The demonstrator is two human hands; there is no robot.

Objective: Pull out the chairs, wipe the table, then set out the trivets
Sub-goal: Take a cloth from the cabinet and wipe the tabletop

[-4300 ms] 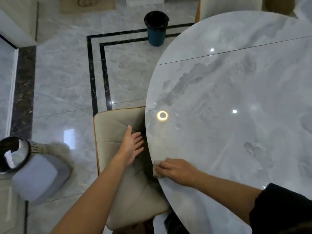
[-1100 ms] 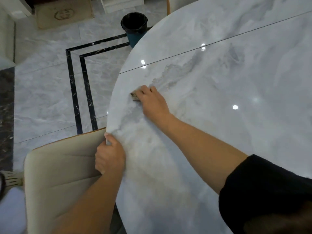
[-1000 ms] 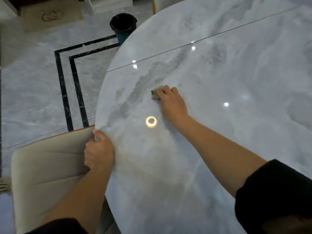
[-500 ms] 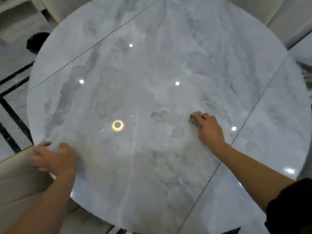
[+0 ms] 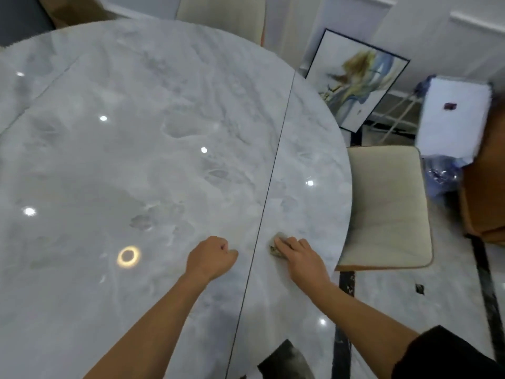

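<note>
1. The round grey marble-patterned table fills the frame's left and centre; no trivets show.
2. The cream padded chair, at right, stands clear of the rim, likely to give reach.
3. The left hand, an empty fist at lower centre, props on the top, probably for balance.
4. The right hand, near it, presses flattish fingers down.
5. The small beige cloth lies beneath them, wiping near the seam.

A pale room is gleaming above a glossy marble floor.
A framed painting is leaning against the white wall, a white box is sitting to its right with crumpled blue plastic lying just beside it, and black inlay strips are running across the floor.
</note>
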